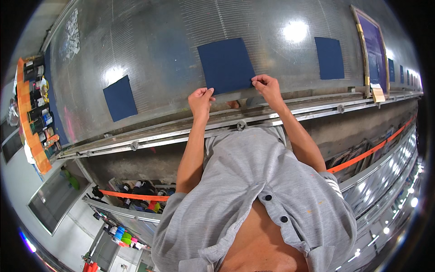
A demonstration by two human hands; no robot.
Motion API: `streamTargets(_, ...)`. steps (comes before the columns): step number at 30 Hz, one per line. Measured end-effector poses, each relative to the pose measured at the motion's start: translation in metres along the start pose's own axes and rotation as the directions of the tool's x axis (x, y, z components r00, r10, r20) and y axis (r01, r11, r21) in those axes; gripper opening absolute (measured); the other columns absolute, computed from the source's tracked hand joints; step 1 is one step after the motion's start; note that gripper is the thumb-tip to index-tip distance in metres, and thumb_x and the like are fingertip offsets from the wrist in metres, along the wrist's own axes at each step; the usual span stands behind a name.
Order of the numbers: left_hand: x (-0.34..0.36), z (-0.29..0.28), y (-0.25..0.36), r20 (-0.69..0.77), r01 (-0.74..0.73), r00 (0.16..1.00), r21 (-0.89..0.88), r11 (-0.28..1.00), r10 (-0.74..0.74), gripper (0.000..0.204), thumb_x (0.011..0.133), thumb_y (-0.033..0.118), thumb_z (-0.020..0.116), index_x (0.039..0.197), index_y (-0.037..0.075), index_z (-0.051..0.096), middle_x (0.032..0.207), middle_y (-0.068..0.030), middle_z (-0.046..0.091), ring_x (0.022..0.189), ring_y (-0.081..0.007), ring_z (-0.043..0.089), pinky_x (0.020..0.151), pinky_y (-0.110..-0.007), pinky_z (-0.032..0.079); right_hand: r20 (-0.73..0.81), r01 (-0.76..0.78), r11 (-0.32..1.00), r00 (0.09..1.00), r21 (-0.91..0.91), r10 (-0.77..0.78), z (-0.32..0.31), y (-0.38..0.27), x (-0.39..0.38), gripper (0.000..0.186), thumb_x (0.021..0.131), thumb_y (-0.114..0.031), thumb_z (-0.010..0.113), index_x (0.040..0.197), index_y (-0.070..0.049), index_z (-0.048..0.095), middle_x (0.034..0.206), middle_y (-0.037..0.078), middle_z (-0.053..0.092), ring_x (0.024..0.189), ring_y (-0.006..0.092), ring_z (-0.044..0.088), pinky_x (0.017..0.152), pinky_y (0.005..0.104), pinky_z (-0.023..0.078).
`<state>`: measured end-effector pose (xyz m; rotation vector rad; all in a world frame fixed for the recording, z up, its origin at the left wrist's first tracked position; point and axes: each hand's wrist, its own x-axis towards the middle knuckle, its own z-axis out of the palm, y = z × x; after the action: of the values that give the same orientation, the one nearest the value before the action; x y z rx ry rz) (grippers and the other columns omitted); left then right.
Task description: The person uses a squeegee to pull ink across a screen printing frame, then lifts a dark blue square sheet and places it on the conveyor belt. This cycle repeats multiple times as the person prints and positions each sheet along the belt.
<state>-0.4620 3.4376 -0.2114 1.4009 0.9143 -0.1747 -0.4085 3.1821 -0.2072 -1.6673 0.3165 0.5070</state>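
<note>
A dark blue rectangular fabric piece (226, 65) lies on the long metal table (163, 54) in front of me. My left hand (201, 104) pinches its near left corner between thumb and fingers. At the near right corner, my right hand (269, 90) has its thumb and fingertips closed on the edge. The cloth looks flat, its near edge stretched between both hands. Matching dark blue pieces lie farther along the table, one to the left (120, 99) and one to the right (330, 59).
A metal rail (172, 135) with round knobs runs along the table's near edge. On the right, a framed purple printing screen (374, 50) rests on the table. Dark containers (38, 109) crowd an orange-edged shelf at the left end. Behind me stretches an orange strip (136, 196).
</note>
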Motion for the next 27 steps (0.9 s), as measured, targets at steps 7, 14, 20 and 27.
streamTargets(7, 0.002, 0.007, 0.008, -0.047, -0.091, 0.991, 0.431, 0.898, 0.123, 0.024, 0.086, 0.018, 0.077, 0.093, -0.004, 0.071, 0.088, -0.0153, 0.075, 0.065, -0.0158, 0.068, 0.059, -0.032, 0.051, -0.050, 0.117, 0.954, 0.989, -0.275, -0.136, 0.009, -0.003, -0.002, 0.020, 0.088, -0.013, 0.071, 0.103, 0.001, 0.072, 0.080, 0.009, 0.069, 0.072, 0.0157, 0.061, 0.069, 0.0306, 0.050)
streamTargets(14, 0.026, 0.045, 0.035, 0.369, -0.684, 0.525, 0.720, 0.122, 0.767, 0.070, 0.094, 0.053, 0.060, 0.138, -0.002, 0.054, 0.150, -0.0224, 0.045, 0.143, -0.0361, 0.036, 0.115, -0.056, 0.026, -0.234, 0.210, 0.883, 0.915, -0.419, -0.329, -0.007, 0.000, -0.020, 0.023, 0.092, -0.018, 0.066, 0.106, 0.000, 0.070, 0.092, 0.016, 0.070, 0.076, 0.0261, 0.066, 0.071, 0.0343, 0.051)
streamTargets(20, 0.047, 0.101, 0.016, 0.630, -0.686, 0.555, 0.716, -0.128, 0.543, 0.108, 0.090, 0.076, 0.043, 0.155, -0.007, 0.022, 0.166, -0.0223, 0.013, 0.155, -0.0363, 0.004, 0.118, -0.066, 0.000, -0.308, 0.189, 0.910, 0.899, -0.369, -0.311, -0.042, 0.000, -0.050, 0.021, 0.094, -0.017, 0.065, 0.104, 0.001, 0.070, 0.090, 0.015, 0.070, 0.076, 0.0245, 0.066, 0.071, 0.0335, 0.052)
streamTargets(27, 0.066, 0.137, 0.039, 0.634, -0.697, 0.499, 0.699, -0.161, 0.591, 0.108, 0.089, 0.075, 0.048, 0.155, -0.006, 0.023, 0.164, -0.0232, 0.017, 0.155, -0.0365, 0.006, 0.118, -0.068, 0.003, -0.372, 0.127, 0.947, 0.898, -0.294, -0.235, -0.061, 0.026, -0.072, 0.023, 0.098, -0.019, 0.064, 0.103, 0.003, 0.070, 0.073, 0.003, 0.064, 0.067, 0.0088, 0.057, 0.062, 0.0257, 0.046)
